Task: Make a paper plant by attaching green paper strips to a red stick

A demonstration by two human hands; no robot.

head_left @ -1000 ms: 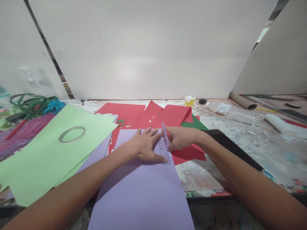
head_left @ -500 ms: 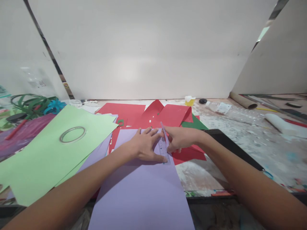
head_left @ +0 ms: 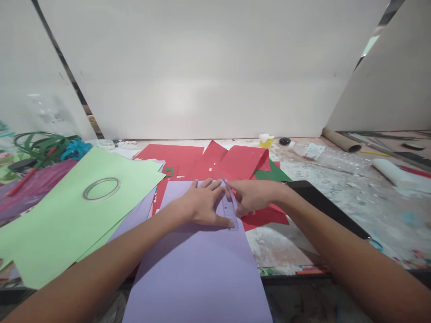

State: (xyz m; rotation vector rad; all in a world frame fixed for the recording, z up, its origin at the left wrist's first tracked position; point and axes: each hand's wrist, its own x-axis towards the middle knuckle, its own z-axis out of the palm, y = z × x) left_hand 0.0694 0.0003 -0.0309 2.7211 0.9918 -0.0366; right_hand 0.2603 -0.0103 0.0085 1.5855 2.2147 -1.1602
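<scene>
A large purple sheet point(head_left: 202, 273) hangs over the table's front edge. On its right side lies a clear ruler point(head_left: 229, 214). My left hand point(head_left: 207, 204) is spread flat on the sheet, its thumb on the ruler's near end and its fingertips towards the far end. My right hand point(head_left: 251, 195) is closed on the sheet's right edge, which is lifted in a narrow strip along the ruler. Red paper point(head_left: 269, 217) lies beneath and behind the purple sheet.
Green sheets point(head_left: 67, 224) bear a tape ring point(head_left: 101, 189) on the left. At right are a black tablet-like object point(head_left: 328, 208), a plastic bottle point(head_left: 336, 159), a cardboard tube point(head_left: 341, 140) and a white roll point(head_left: 392, 172). A yellow pot point(head_left: 266, 141) stands at the back.
The lifted purple strip's far end has dropped lower and leans further left. My right hand has shifted slightly, while my left hand has stayed in place on the ruler.
</scene>
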